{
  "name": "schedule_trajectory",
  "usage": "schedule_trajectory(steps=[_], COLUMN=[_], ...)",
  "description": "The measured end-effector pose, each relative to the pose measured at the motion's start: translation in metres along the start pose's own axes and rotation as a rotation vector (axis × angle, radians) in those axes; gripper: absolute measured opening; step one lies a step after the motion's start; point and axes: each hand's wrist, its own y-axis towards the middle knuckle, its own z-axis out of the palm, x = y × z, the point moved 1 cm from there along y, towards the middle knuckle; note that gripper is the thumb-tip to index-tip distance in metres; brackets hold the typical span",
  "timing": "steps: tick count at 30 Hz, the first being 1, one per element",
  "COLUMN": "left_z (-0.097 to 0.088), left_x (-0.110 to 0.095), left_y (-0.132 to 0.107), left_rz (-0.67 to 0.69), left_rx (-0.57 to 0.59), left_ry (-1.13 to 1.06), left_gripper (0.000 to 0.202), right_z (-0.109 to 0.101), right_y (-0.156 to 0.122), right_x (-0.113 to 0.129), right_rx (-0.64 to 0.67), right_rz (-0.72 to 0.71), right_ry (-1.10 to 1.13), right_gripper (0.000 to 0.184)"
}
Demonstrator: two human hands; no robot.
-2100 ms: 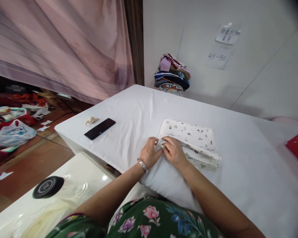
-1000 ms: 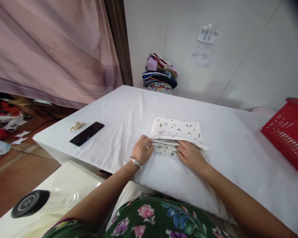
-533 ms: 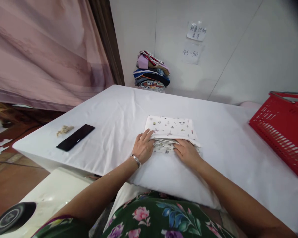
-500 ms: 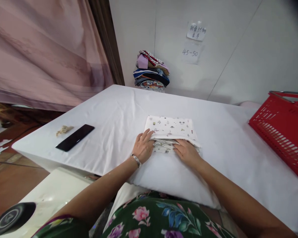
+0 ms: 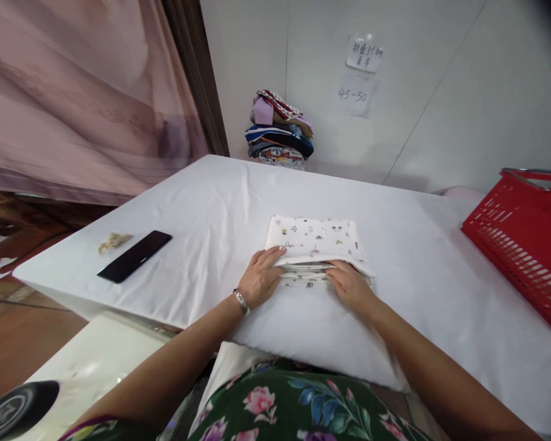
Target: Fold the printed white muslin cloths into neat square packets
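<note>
A folded white cloth with small printed figures [image 5: 316, 239] lies on the white-covered table [image 5: 211, 202] in front of me. My left hand [image 5: 257, 278] rests at its near left corner, fingers stretched flat with the tips tucked between the layers. At the near edge, my right hand [image 5: 351, 288] lies palm down, fingertips slid under the top fold. Both hands touch the cloth; neither lifts it. A metal bracelet shows on my left wrist.
A black phone [image 5: 134, 256] and a small beige scrap [image 5: 112, 241] lie at the table's left end. A red plastic basket [image 5: 523, 245] stands at the right. A stack of folded clothes [image 5: 280, 131] sits by the wall. A pink curtain [image 5: 82, 98] hangs left.
The hands went from pinching the cloth's near corner together to spreading apart along its near edge, fingers flattened. The view swung right, bringing the red basket into sight.
</note>
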Motion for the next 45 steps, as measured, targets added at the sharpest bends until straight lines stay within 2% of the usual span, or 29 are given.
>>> schedule_trajectory(steps=[8, 12, 20, 23, 31, 39, 43, 45], left_z=[0.005, 0.004, -0.007, -0.008, -0.007, -0.008, -0.006, -0.007], left_x=[-0.006, -0.006, -0.005, -0.005, -0.005, -0.013, -0.01, -0.008], left_y=[0.007, 0.006, 0.007, 0.01, 0.014, 0.019, 0.02, 0.02], left_rz=[-0.026, -0.004, 0.05, 0.06, 0.071, 0.059, 0.016, 0.038], left_rx=[-0.08, -0.048, 0.076, 0.117, 0.138, 0.122, 0.084, 0.081], left_ry=[0.067, 0.092, 0.103, 0.134, 0.193, 0.188, 0.131, 0.118], left_gripper=[0.019, 0.019, 0.022, 0.02, 0.021, 0.027, 0.02, 0.016], right_z=[0.001, 0.001, -0.001, -0.005, -0.019, -0.014, -0.012, -0.011], right_y=[0.002, 0.001, -0.001, 0.001, 0.007, 0.007, 0.006, 0.006], right_x=[0.003, 0.004, -0.004, -0.005, 0.002, 0.002, 0.002, 0.002], right_rx=[0.012, 0.042, 0.109, 0.172, 0.293, 0.246, 0.22, 0.211], right_rz=[0.012, -0.001, -0.095, -0.113, -0.103, -0.111, -0.111, -0.097], right_ry=[-0.123, -0.2, -0.19, -0.189, -0.21, -0.22, -0.201, -0.199], right_gripper=[0.023, 0.024, 0.023, 0.023, 0.021, 0.023, 0.021, 0.02])
